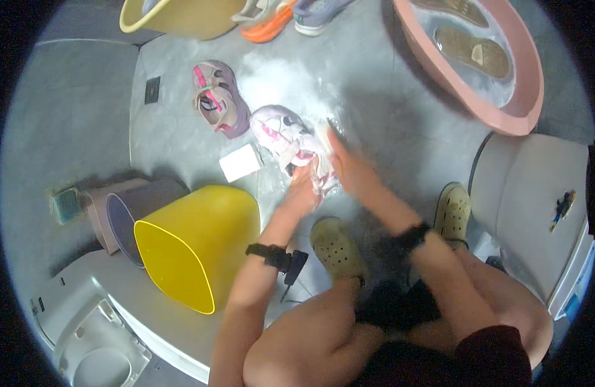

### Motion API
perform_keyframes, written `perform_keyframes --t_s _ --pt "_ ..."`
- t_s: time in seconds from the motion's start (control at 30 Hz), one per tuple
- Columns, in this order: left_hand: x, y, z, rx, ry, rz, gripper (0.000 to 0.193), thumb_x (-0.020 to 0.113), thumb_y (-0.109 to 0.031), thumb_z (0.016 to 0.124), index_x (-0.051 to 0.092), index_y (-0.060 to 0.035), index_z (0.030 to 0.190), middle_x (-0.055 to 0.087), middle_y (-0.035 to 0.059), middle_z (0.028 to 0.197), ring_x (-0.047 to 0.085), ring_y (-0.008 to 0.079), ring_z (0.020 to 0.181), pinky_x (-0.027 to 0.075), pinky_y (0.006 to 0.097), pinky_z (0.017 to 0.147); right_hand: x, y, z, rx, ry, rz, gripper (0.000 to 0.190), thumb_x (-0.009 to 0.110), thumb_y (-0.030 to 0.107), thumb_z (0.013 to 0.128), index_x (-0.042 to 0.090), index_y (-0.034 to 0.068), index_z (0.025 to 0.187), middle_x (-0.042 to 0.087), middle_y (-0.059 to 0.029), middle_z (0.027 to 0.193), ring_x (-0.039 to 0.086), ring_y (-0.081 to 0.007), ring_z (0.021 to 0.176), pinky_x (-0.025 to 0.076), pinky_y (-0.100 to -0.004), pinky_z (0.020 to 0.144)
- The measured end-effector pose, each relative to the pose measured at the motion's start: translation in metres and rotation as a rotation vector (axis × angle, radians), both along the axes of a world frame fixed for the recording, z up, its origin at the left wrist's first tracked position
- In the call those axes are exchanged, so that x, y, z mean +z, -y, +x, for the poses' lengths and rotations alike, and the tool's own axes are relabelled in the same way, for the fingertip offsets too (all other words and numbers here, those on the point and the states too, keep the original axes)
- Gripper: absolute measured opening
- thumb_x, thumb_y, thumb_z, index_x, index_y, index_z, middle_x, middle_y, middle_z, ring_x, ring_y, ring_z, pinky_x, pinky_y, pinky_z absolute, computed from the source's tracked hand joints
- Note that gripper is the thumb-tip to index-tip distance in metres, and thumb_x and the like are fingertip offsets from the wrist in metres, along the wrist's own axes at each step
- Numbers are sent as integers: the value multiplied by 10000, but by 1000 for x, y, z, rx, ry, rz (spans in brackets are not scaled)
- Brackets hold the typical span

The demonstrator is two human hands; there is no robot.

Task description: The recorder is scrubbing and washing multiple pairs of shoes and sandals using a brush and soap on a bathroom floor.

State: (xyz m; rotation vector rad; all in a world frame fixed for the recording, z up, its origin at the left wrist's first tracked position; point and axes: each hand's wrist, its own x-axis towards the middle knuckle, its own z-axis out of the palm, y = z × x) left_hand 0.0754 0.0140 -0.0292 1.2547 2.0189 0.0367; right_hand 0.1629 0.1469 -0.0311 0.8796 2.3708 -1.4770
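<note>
A wet, pale sneaker (280, 128) with pink trim lies on the grey tiled floor, its toe pointing up and left. My left hand (305, 191) grips it at the ankle opening, with the fingers partly hidden inside. My right hand (350, 167) presses a pale object (323, 133), perhaps a brush or sponge, along the sneaker's right side; blur and glare hide its exact kind. The matching sneaker (220, 99), pinkish with a bright pink strip, rests just up and left. Beside the wet sneaker is a white rectangular block (240, 163).
White suds (278, 77) spread over the floor. A pink basin (530, 96) at upper right holds soapy water and soles. Other shoes (309, 17) and a cream basin (196, 24) stand at the top. A yellow bin (229, 232) lies tipped at left, beside a toilet (99, 358).
</note>
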Motion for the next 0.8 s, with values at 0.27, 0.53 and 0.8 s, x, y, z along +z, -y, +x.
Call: perform_keyframes --t_s 0.27,0.53,0.8 --pt "-8 4 -4 126 40 160 550 461 -205 818 288 -26 1309 302 175 1340 220 287 1282 129 407 1066 31 22 2 49 -9 46 550 469 221 870 220 250 1359 566 -252 757 568 -391 692 439 -470 636" --pt "-15 4 -9 50 -3 133 547 475 -181 799 310 -36 1300 289 191 1340 249 293 1263 139 410 1063 37 37 38 101 -25 99 554 467 231 868 211 258 1358 574 -249 776 571 -410 705 441 -504 609" --pt "-20 -3 -7 -49 -30 57 532 497 -188 797 347 -64 1292 226 176 1384 193 291 1297 130 406 1067 -1 20 17 -41 -60 260 558 473 203 862 221 226 1359 573 -280 841 573 -422 767 448 -479 703"
